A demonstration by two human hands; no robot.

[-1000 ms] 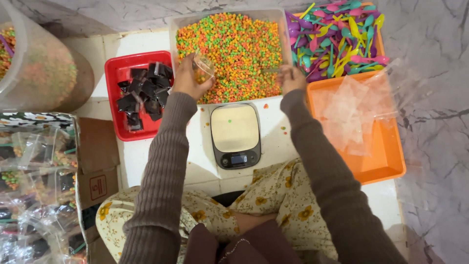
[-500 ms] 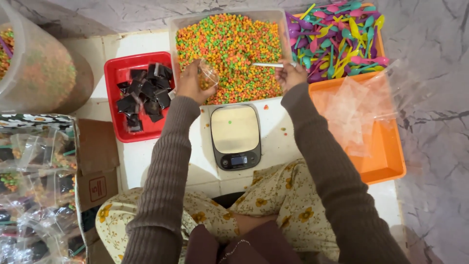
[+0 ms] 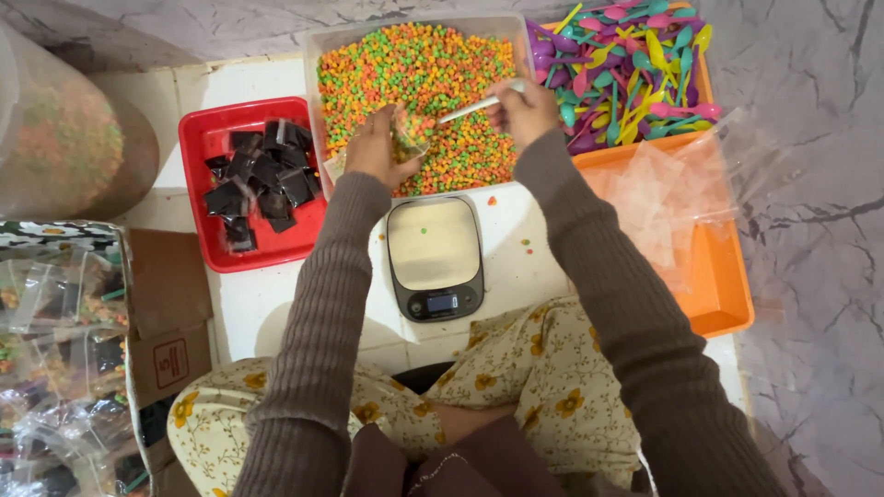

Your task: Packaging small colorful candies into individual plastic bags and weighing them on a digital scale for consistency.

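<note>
In the head view, the left hand (image 3: 376, 147) is closed around a small clear bag (image 3: 412, 132), holding it open-side toward the other hand; a few coloured beads show through the plastic. The right hand (image 3: 523, 110) pinches the handle of a white scoop (image 3: 479, 105), whose far end points across at the bag's mouth — the tip is just beside the bag, and whether they touch cannot be told.

Both hands hover over a clear tub of orange, green and yellow beads (image 3: 419, 69), which lies under and beyond the knuckles. Just left of the left hand sits a red tray (image 3: 198, 152) holding a heap of small dark packets (image 3: 261, 175). Just right of the right hand is a pile of bright plastic spoons (image 3: 626, 64) — purple, teal, yellow and pink — resting at the far end of an orange tray (image 3: 727, 294); nearer along that tray, beside the right forearm, lie flat clear bags (image 3: 668, 198).

Below the hands, between the two forearms, stands a small kitchen scale (image 3: 435, 258) on a white tabletop (image 3: 249, 304), with a few loose beads scattered on and beside it. Well off past the left elbow are filled clear packets (image 3: 55, 368) and a large sack of beads (image 3: 60, 138).
</note>
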